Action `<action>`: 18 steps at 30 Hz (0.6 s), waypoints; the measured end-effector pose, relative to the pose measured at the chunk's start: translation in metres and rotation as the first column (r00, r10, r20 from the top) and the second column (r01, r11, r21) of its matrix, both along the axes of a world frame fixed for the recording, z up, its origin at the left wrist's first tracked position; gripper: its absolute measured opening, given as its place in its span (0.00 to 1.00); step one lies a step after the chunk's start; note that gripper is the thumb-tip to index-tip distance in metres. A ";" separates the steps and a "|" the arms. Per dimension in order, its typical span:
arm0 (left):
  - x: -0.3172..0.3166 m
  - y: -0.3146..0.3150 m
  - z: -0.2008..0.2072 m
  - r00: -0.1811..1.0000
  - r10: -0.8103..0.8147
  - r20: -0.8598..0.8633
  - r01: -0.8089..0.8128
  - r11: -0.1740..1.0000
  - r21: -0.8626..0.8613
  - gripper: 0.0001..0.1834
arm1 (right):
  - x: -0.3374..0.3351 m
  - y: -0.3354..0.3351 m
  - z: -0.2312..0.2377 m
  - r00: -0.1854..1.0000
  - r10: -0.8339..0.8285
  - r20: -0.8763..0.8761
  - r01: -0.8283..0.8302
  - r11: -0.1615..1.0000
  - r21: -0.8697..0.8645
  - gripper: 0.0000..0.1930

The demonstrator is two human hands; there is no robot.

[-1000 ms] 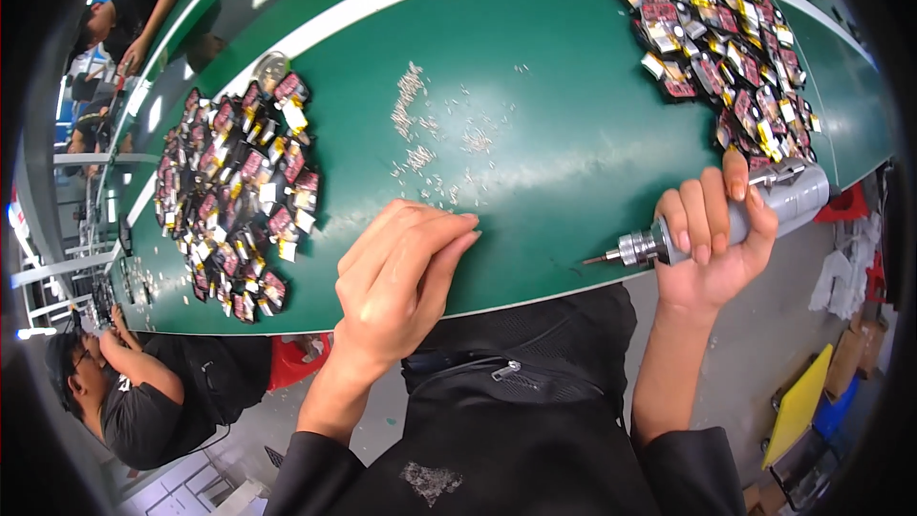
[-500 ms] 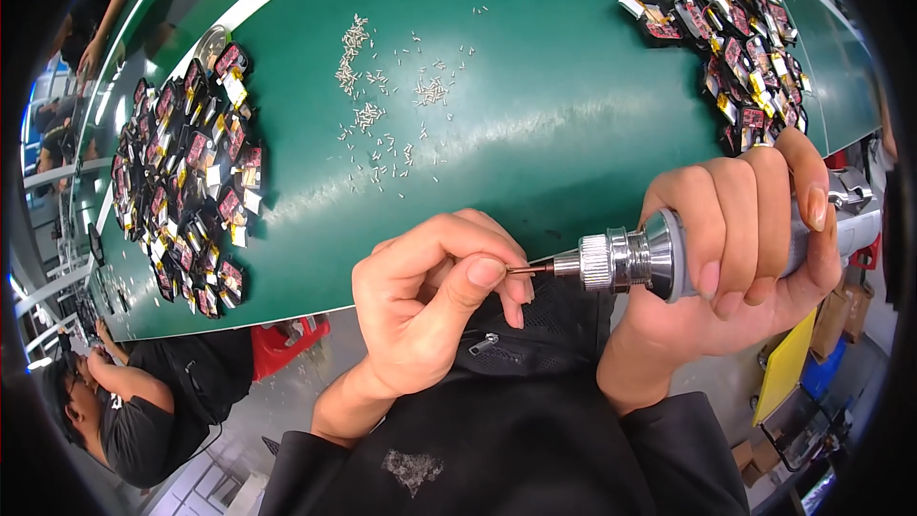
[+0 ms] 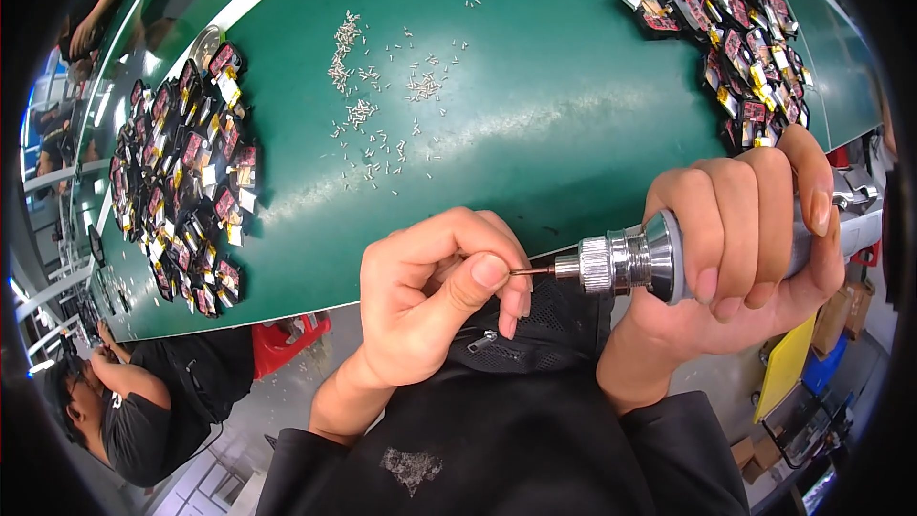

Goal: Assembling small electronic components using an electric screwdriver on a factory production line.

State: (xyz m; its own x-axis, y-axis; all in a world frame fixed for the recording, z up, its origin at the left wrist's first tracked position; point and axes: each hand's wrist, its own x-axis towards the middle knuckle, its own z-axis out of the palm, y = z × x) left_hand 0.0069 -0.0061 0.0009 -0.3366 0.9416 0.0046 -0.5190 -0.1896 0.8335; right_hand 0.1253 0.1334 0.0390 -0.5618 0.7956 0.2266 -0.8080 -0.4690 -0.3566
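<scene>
grasping the screwdriver (image 3: 626,263), the right hand (image 3: 735,239) aims its bit (image 3: 537,271) at the left hand (image 3: 425,291), which pinches the bit's end; any screw there is hidden. many loose screws (image 3: 422,87), on the worktop (image 3: 544,48) between two gadget piles (image 3: 196,148), seem not yet used.

No word, number, label or sign can be read — the left pile of red-faced parts (image 3: 181,172) and the right pile of the same (image 3: 734,45) carry only tiny pale marks, too small to make out. A co-worker's dark shirt (image 3: 141,428) bears a small white mark (image 3: 117,400) — too blurred to tell whether it is lettering.
</scene>
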 end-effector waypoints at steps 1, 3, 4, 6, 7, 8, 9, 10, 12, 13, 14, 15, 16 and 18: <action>0.000 0.000 -0.001 1.000 -0.001 0.001 0.001 1.000 -0.001 0.09 | 0.001 0.000 -0.001 1.000 -0.001 0.001 0.001 1.000 -0.001 0.06; -0.001 0.001 -0.001 0.996 -0.049 0.077 0.050 0.999 -0.011 0.11 | 0.001 -0.001 -0.001 1.000 -0.016 0.006 0.016 1.000 0.004 0.06; -0.001 0.001 -0.001 0.996 -0.049 0.077 0.050 0.999 -0.013 0.11 | 0.000 -0.001 -0.002 1.000 -0.016 0.006 0.016 1.000 0.002 0.06; -0.001 -0.001 0.000 0.988 -0.072 0.136 0.075 0.997 -0.016 0.12 | -0.001 -0.001 -0.003 0.999 0.002 -0.033 -0.003 1.000 -0.026 0.06; -0.002 -0.002 0.000 0.988 -0.068 0.136 0.072 0.997 -0.019 0.12 | -0.001 -0.002 -0.003 0.999 0.005 -0.034 -0.006 1.000 -0.029 0.06; -0.002 -0.001 0.000 0.987 -0.086 0.137 0.089 0.996 -0.022 0.11 | 0.001 -0.001 -0.002 1.000 0.000 -0.015 0.000 1.000 -0.015 0.06; -0.002 -0.001 0.000 0.985 -0.102 0.139 0.107 0.994 -0.025 0.11 | 0.002 -0.001 -0.001 1.000 -0.005 0.003 0.005 1.000 -0.002 0.06; -0.001 -0.001 0.002 0.985 -0.104 0.140 0.108 0.994 -0.024 0.11 | 0.003 -0.002 0.000 1.000 -0.006 0.005 0.006 1.000 -0.001 0.06; 0.002 -0.002 0.006 0.999 -0.014 -0.051 0.007 0.991 -0.136 0.07 | 0.003 -0.005 0.001 0.998 -0.056 0.005 0.056 0.997 0.044 0.06; 0.003 -0.001 0.006 0.999 -0.014 -0.051 0.007 0.991 -0.136 0.07 | 0.004 -0.005 0.001 0.998 -0.056 0.005 0.056 0.997 0.044 0.06; 0.004 0.001 0.005 0.915 0.083 -0.395 -0.123 0.989 -0.077 0.04 | 0.004 -0.005 0.000 0.998 -0.061 0.027 0.060 0.996 0.065 0.06; 0.005 0.003 0.004 0.708 0.179 -0.683 -0.224 0.974 0.023 0.03 | 0.004 -0.004 -0.001 0.996 -0.068 0.049 0.063 0.994 0.086 0.05; 0.007 0.004 0.002 0.708 0.179 -0.683 -0.224 0.974 0.022 0.03 | 0.003 -0.004 -0.003 0.996 -0.067 0.050 0.063 0.994 0.085 0.05; 0.010 0.007 0.002 0.746 0.191 -0.638 -0.257 0.966 -0.011 0.03 | 0.002 -0.002 -0.005 0.997 -0.079 0.023 0.078 0.997 0.027 0.05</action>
